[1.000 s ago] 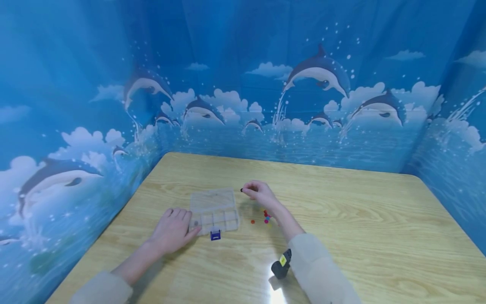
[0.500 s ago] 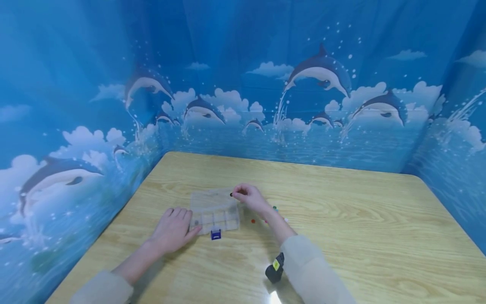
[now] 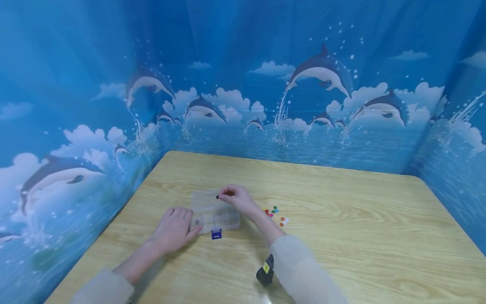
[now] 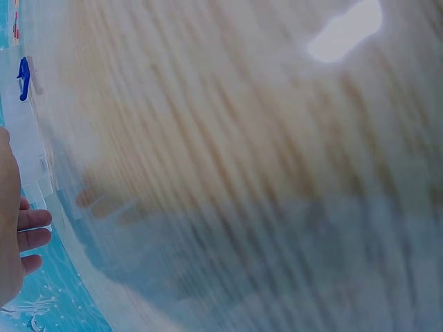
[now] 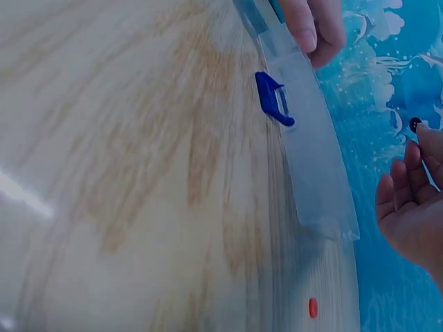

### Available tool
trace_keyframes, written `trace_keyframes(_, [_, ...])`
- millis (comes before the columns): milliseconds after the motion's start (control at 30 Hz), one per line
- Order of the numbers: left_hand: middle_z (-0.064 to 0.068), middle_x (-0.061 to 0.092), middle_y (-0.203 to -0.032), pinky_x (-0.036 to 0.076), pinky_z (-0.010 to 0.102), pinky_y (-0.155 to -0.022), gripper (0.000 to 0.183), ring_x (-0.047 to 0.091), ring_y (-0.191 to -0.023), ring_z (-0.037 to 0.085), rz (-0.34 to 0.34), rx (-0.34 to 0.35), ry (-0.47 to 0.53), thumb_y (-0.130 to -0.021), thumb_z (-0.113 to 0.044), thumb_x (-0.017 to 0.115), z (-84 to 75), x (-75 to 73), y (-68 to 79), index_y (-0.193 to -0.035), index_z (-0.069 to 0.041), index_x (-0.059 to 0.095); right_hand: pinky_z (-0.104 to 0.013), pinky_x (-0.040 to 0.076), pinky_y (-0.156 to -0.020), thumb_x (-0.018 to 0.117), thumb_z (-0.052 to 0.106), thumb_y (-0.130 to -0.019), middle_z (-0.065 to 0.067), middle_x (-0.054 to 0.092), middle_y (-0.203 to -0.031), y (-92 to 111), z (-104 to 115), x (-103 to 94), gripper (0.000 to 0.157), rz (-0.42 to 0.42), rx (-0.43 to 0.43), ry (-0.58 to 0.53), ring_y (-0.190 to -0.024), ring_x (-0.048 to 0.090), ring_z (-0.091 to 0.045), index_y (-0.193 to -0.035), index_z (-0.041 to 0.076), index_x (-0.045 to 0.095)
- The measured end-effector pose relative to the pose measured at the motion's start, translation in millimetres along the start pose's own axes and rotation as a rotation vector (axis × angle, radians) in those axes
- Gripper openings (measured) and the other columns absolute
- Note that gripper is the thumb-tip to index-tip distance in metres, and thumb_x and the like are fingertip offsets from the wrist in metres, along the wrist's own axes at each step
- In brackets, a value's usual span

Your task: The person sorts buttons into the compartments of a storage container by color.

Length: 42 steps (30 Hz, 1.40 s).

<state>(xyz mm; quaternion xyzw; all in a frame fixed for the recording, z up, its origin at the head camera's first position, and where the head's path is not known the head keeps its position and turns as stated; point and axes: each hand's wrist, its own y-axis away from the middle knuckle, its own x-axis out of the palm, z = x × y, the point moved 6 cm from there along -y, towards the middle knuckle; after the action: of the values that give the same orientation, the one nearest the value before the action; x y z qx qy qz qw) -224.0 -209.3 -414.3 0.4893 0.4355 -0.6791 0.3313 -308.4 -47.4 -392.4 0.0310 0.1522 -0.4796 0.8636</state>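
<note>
My right hand (image 3: 236, 198) pinches a small black button (image 5: 415, 124) between thumb and fingertips, above the raised-back lid side of a clear plastic compartment box (image 3: 208, 217). Small holes show in the button's face in the right wrist view. The box lies with its lid folded back, its blue latch (image 3: 216, 234) toward me. At its left side rests my left hand (image 3: 174, 230), fingers relaxed and thumb over the near left compartment. A small grey piece (image 3: 197, 222) shows in that compartment beside the thumb. My right hand and forearm hide part of the box's right side.
Several small coloured discs (image 3: 271, 215) lie on the wooden table (image 3: 360, 219) right of the box, partly behind my right forearm. A black device with a yellow label (image 3: 265, 272) is at my right sleeve. A dolphin-printed curtain (image 3: 243, 84) stands behind the table.
My right hand has moved left with the black button, from right of the box to over its lid. More coloured discs now show beyond the forearm. My left hand stays in place.
</note>
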Motion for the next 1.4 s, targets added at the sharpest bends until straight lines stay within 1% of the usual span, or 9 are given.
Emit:
trace_keyframes(67, [0.016, 0.060, -0.093, 0.041, 0.046, -0.084, 0.048, 0.055, -0.092, 0.032, -0.003, 0.002, -0.005, -0.088, -0.044, 0.055, 0.3, 0.2, 0.2, -0.096, 0.003, 0.057, -0.029, 0.047, -0.080, 0.058, 0.011, -0.091, -0.004, 0.063, -0.095, -7, -8, 5.3, 0.013, -0.008, -0.003, -0.009, -0.090, 0.056, -0.014, -0.099, 0.002, 0.062])
trace_keyframes(267, [0.017, 0.060, -0.093, 0.041, 0.045, -0.083, 0.047, 0.055, -0.092, 0.032, 0.002, 0.000, -0.014, -0.089, -0.044, 0.054, 1.6, 0.6, -0.3, -0.096, 0.003, 0.056, -0.026, 0.047, -0.078, 0.059, 0.011, -0.090, -0.004, 0.064, -0.094, -14, -5, 19.0, 0.012, -0.023, -0.011, -0.008, -0.087, 0.057, -0.012, -0.097, 0.002, 0.063])
trace_keyframes(467, [0.017, 0.060, -0.094, 0.041, 0.045, -0.083, 0.049, 0.055, -0.093, 0.032, 0.011, -0.002, -0.027, -0.089, -0.044, 0.053, 2.9, 1.5, -1.0, -0.098, 0.003, 0.056, -0.024, 0.047, -0.076, 0.059, 0.009, -0.091, -0.006, 0.064, -0.092, -18, -3, 28.5, 0.012, -0.022, -0.016, -0.015, -0.084, 0.057, -0.012, -0.096, 0.000, 0.063])
trace_keyframes(667, [0.017, 0.060, -0.094, 0.041, 0.045, -0.083, 0.048, 0.055, -0.093, 0.033, 0.001, 0.001, -0.013, -0.089, -0.044, 0.054, 2.7, 0.6, -1.0, -0.097, 0.003, 0.056, -0.024, 0.046, -0.072, 0.058, 0.010, -0.091, -0.003, 0.063, -0.090, -19, -2, 37.1, 0.011, -0.016, -0.002, -0.020, -0.081, 0.055, -0.010, -0.095, 0.001, 0.064])
trace_keyframes(800, [0.018, 0.060, -0.094, 0.041, 0.045, -0.084, 0.048, 0.055, -0.093, 0.033, 0.005, 0.005, -0.009, -0.089, -0.044, 0.054, 2.4, 0.3, -1.5, -0.097, 0.004, 0.057, -0.023, 0.045, -0.069, 0.060, 0.009, -0.089, -0.001, 0.061, -0.086, -19, -2, 42.3, 0.009, -0.025, 0.012, -0.007, -0.077, 0.053, -0.010, -0.093, 0.003, 0.063])
trace_keyframes(1133, [0.018, 0.060, -0.096, 0.041, 0.045, -0.085, 0.050, 0.055, -0.095, 0.033, 0.024, 0.012, -0.002, -0.090, -0.045, 0.053, 1.2, 2.9, -0.5, -0.099, 0.005, 0.056, -0.021, 0.044, -0.068, 0.060, 0.012, -0.089, 0.001, 0.059, -0.086, -16, -8, 53.4, 0.007, -0.046, 0.081, -0.007, -0.078, 0.052, -0.009, -0.093, 0.006, 0.062])
trace_keyframes(1233, [0.018, 0.060, -0.096, 0.042, 0.045, -0.085, 0.050, 0.055, -0.095, 0.033, 0.025, 0.013, 0.000, -0.090, -0.045, 0.053, 0.5, 3.1, -0.3, -0.099, 0.005, 0.056, -0.022, 0.044, -0.068, 0.060, 0.010, -0.089, 0.001, 0.059, -0.086, -16, -9, 55.2, 0.006, -0.053, 0.080, -0.003, -0.077, 0.052, -0.010, -0.092, 0.005, 0.063])
trace_keyframes(1400, [0.017, 0.060, -0.094, 0.042, 0.045, -0.084, 0.050, 0.055, -0.092, 0.032, 0.013, 0.012, 0.004, -0.089, -0.045, 0.055, 0.7, 3.4, -0.6, -0.098, 0.004, 0.056, -0.021, 0.044, -0.066, 0.062, 0.011, -0.088, 0.001, 0.060, -0.084, -19, -10, 58.4, 0.006, -0.065, 0.068, 0.037, -0.076, 0.053, -0.009, -0.090, 0.005, 0.064])
